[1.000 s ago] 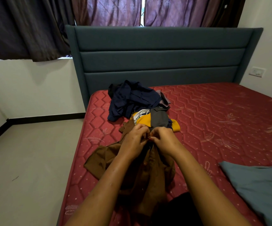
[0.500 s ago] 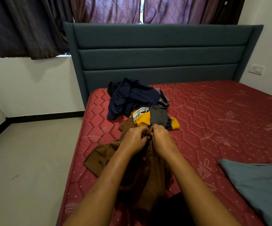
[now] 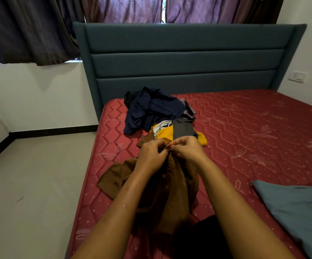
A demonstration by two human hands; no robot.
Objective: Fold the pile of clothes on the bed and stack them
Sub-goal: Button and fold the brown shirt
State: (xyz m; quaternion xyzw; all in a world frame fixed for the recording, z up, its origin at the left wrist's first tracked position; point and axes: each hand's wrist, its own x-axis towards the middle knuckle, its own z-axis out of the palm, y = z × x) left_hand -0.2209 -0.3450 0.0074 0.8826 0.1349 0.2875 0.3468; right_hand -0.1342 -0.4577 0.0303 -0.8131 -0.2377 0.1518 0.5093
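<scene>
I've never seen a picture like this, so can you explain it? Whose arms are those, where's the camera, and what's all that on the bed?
There is no machine here. Those are a person's own two arms. The camera sits on the person's head and looks forward and down, so you see what they see. The left hand and the right hand are close together, both pinching the top of a crumpled brown button-up shirt, which drapes down onto the red quilted mattress. Behind the hands lies a pile of unfolded clothes: a dark navy shirt, a yellow garment with white print, and a grey garment. At the right edge lies a flat blue-grey cloth. A padded teal headboard stands at the far end.
</scene>
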